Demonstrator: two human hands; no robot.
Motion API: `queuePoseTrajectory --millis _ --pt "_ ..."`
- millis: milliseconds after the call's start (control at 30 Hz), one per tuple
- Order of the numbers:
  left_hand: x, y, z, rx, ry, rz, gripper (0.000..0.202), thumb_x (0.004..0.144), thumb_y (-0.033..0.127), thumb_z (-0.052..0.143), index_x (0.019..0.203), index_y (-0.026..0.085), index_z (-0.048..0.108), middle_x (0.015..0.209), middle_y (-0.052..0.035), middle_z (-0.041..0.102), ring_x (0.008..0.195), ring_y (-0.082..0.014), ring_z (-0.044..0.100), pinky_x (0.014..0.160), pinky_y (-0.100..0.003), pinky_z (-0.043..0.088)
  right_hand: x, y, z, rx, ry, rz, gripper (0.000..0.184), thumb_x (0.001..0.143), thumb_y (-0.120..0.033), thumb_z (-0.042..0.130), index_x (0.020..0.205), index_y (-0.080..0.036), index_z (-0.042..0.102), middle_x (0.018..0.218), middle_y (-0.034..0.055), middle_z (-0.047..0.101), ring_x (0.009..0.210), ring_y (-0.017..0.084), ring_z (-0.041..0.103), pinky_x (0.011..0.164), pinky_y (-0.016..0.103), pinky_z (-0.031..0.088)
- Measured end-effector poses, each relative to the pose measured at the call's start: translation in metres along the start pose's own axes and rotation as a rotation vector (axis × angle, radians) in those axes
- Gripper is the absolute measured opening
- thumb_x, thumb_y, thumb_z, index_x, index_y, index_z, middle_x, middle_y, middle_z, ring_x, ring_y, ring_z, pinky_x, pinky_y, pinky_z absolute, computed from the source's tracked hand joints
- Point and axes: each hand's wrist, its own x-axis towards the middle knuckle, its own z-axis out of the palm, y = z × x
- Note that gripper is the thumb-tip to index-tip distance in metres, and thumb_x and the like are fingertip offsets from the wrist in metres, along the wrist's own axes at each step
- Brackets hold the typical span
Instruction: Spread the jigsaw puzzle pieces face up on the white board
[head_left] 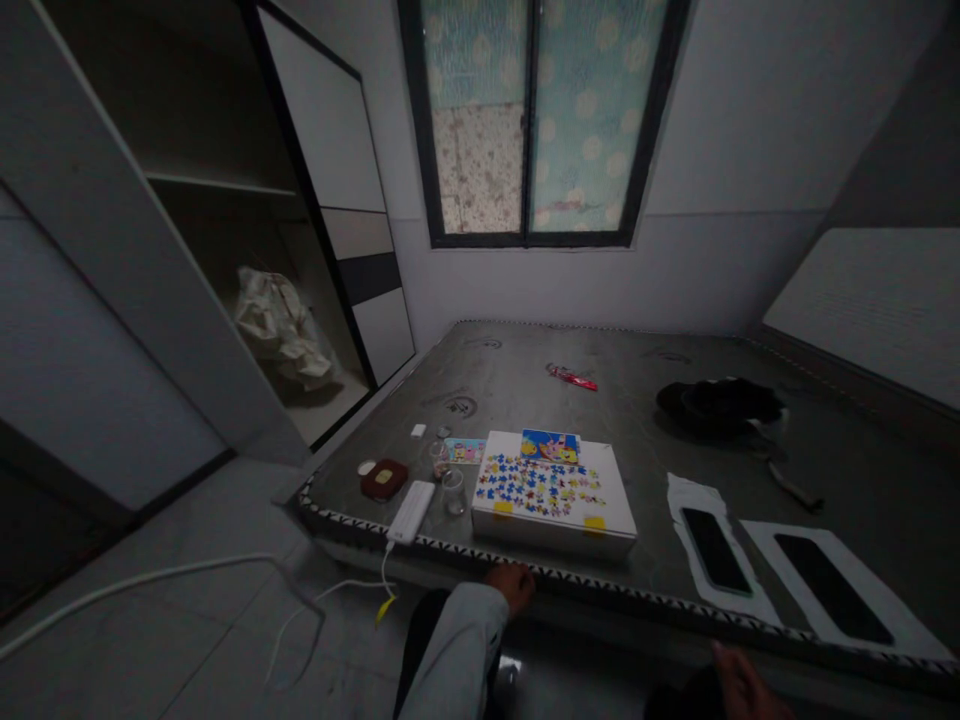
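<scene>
My left hand point(512, 588) rests against the front edge of the mattress, below a white box point(611, 505). Its fingers are curled in, with nothing visible in them. Low at the frame's bottom is my right hand point(742, 685), partly cut off, its visible fingers apart and holding nothing I can see. On the box lid lie many loose jigsaw pieces point(536, 485), mostly blue and yellow. A colourful cartoon picture card point(551, 446) lies at the lid's far edge. Yellow tape point(594, 524) marks the box's near edge.
Left of the box are a clear cup point(454, 492), a white power bank point(411, 512) with a cable, a brown case point(384, 479) and another picture card point(466, 451). Two phones point(716, 552) lie on white paper at right. Farther back are a dark cap point(720, 405) and a red packet point(576, 378).
</scene>
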Motion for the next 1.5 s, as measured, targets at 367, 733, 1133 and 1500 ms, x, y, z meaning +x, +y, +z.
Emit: queuePoseTrajectory --millis 367,733,1133,1500 --pt "-0.016 -0.004 0.008 0.023 -0.152 0.016 0.025 0.072 0.019 0.066 0.09 0.03 0.078 0.096 -0.0006 0.08 0.096 -0.0251 0.074 0.087 -0.035 0.057 -0.011 -0.024 0.021 0.118 0.028 -0.019 0.054 0.077 -0.075 0.041 0.084 -0.028 0.066 0.073 0.0091 0.073 0.082 0.035 0.073 0.068 0.04 0.054" --pt "-0.067 0.048 -0.038 0.067 -0.111 0.16 0.046 0.081 0.014 0.059 0.12 0.037 0.067 0.113 0.0058 0.076 0.11 -0.0174 0.068 0.093 -0.025 0.048 -0.028 -0.059 0.025 0.16 -0.025 -0.037 0.072 0.072 -0.087 0.033 0.075 -0.024 0.067 0.066 0.0062 0.07 0.074 0.028 0.07 0.066 0.032 0.052" --pt "-0.102 0.044 -0.076 -0.041 0.155 -0.04 0.041 0.081 0.007 0.057 0.11 0.033 0.07 0.104 0.0068 0.077 0.102 -0.0127 0.069 0.089 -0.021 0.046 -0.033 -0.064 -0.001 0.046 -0.159 -0.168 0.044 0.079 -0.067 0.044 0.064 -0.029 0.058 0.057 0.0003 0.061 0.061 0.022 0.064 0.061 0.028 0.047" --pt "-0.093 0.032 -0.069 -0.213 0.343 0.007 0.027 0.082 0.011 0.06 0.1 0.026 0.074 0.092 0.0033 0.076 0.09 -0.0134 0.069 0.085 -0.022 0.049 -0.01 -0.037 -0.01 -0.045 -0.129 -0.147 0.05 0.084 -0.068 0.033 0.073 -0.029 0.061 0.065 0.0049 0.067 0.069 0.028 0.068 0.063 0.034 0.051"
